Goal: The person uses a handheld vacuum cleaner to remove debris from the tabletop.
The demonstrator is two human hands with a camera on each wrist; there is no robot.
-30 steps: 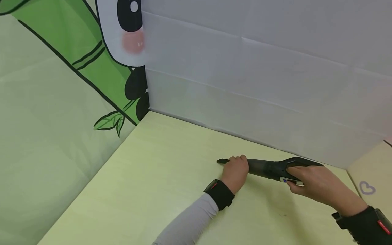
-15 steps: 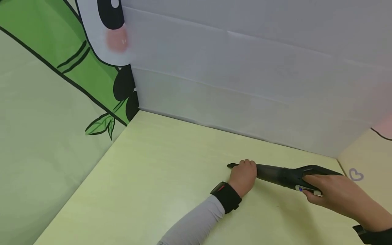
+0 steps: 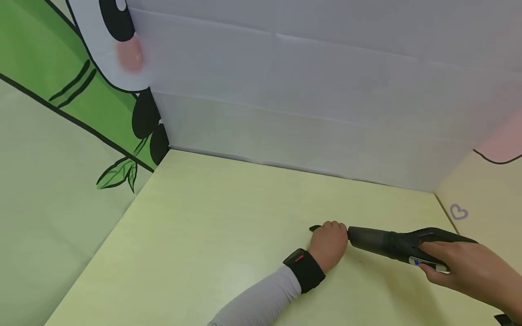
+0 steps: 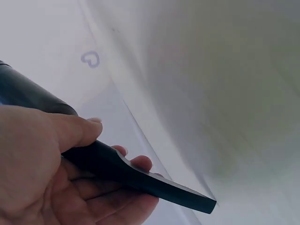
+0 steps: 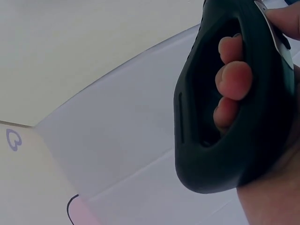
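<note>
Head view shows a black handheld vacuum (image 3: 391,244) lying low across the pale yellow-green table (image 3: 204,253), toward the near right part of it, its narrow nozzle pointing left and its looped handle to the right. The left hand (image 3: 330,242) is wrapped round the nozzle near its tip, so that only the very end of the nozzle pokes out to the left of the fingers; the grip there is clamped on the vacuum. The left wrist view confirms this: the thumb lies over the top of the dark nozzle and the fingers (image 4: 140,164) curl beneath it, with the flat tip reaching past them toward the table. The right hand (image 3: 465,269) holds the handle at the right end, its grip likewise closed on the vacuum; in the right wrist view its fingers (image 5: 232,77) pass through the handle's loop while the thumb sits on top near a pale switch. A black wrist strap (image 3: 305,270) and a grey sleeve (image 3: 261,303) cover the left forearm. Behind the table stands a white panel (image 3: 326,90), to the left a green panel with drawn bamboo (image 3: 53,77), and to the right a cream panel bearing a small purple heart (image 3: 458,211).
</note>
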